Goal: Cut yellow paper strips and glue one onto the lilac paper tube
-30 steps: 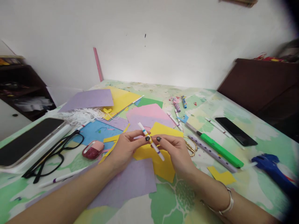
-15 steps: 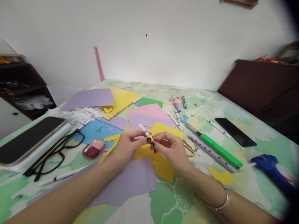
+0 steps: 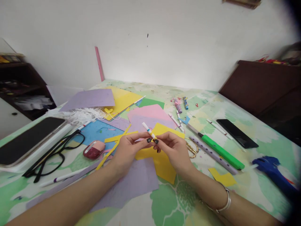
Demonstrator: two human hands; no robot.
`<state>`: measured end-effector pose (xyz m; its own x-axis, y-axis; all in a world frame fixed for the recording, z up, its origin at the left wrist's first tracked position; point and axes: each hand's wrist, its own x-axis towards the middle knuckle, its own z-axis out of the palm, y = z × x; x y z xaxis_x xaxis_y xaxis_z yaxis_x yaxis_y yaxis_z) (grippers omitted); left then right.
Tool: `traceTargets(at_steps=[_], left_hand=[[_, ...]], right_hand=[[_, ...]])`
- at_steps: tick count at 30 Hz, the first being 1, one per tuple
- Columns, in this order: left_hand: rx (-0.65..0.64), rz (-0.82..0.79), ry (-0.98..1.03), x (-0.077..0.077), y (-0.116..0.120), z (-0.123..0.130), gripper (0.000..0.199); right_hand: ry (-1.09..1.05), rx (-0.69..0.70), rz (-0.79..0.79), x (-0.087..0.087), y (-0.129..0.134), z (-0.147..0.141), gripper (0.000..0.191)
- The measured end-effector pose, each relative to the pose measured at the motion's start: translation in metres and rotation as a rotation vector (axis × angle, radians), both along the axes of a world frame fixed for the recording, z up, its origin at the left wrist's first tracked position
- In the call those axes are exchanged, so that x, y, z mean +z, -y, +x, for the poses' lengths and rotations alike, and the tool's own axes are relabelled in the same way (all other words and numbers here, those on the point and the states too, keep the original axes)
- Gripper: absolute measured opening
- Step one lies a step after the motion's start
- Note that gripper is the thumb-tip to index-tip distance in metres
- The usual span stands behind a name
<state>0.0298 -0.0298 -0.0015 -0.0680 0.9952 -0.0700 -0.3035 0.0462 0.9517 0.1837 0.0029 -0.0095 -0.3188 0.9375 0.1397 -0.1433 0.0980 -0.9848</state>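
A small white stick with blue and yellow bands [image 3: 148, 129] tilts up to the left between my two hands. My left hand [image 3: 129, 148] pinches its lower end with thumb and fingers. From the other side, my right hand [image 3: 172, 149] pinches the same end, the thumbs almost touching. Fingertips hide that end. Beneath them lie yellow paper [image 3: 164, 168] and purple paper [image 3: 134, 185]. Gold-handled scissors [image 3: 193, 147] are just right of my right hand, partly covered. Yellow strips [image 3: 110, 153] lie beside my left hand.
Left are black glasses [image 3: 60, 157], a red-pink case [image 3: 94, 149], white string [image 3: 86, 116] and a boxed phone [image 3: 30, 138]. Right are a green cutter [image 3: 221, 150] with exposed blade, a purple dotted tube [image 3: 213, 155], a black phone [image 3: 237, 133] and a blue glue gun [image 3: 272, 172].
The banded stick has shifted slightly right and up, and more of its yellow band shows. My right fingers have closed in nearer to my left thumb.
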Motion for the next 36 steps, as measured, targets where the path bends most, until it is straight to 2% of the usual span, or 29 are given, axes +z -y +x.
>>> traceTargets(at_steps=[6,15,22,28,36], left_hand=[[0.045,-0.005,0.104,0.001,0.000,-0.001,0.022],[0.034,-0.002,0.187,0.000,-0.004,-0.005,0.019],[0.002,0.025,0.158,-0.001,-0.007,-0.009,0.022],[-0.201,0.081,0.064,-0.002,-0.004,-0.011,0.027],[-0.204,0.123,0.031,-0.005,-0.005,-0.012,0.020]], right_hand=[[-0.118,0.088,-0.086,-0.001,0.000,0.000,0.014],[-0.247,0.181,-0.353,0.009,0.003,-0.002,0.019],[-0.268,0.259,-0.431,0.008,0.004,0.000,0.018],[-0.284,0.329,-0.474,0.007,0.006,-0.001,0.017],[-0.243,0.336,-0.460,0.006,0.004,0.002,0.020]])
